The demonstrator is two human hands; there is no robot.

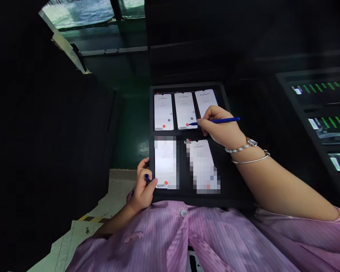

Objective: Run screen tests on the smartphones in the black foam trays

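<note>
A blue pen (225, 120) is pinched in my right hand (219, 126), its tip at the red call button near the bottom of the upper middle phone (184, 107). My left hand (145, 187) is closed around the left edge of the black tray (183, 194), thumb beside the lower left phone (166, 162). A blue tube-like piece (146, 176), resembling a pen cap, sticks out between its fingers. The upper left phone (163, 109) has a lit white screen with a red button. My right hand partly covers the upper right phone (206, 99). Blurring hides parts of the lower right phone (202, 158).
To the right, a dark rack or tray (303, 109) holds more devices with green marks and white labels. Beyond the left hand are a green floor (130, 128) and a pale floor strip (116, 189). A glazed panel (85, 15) stands at the upper left.
</note>
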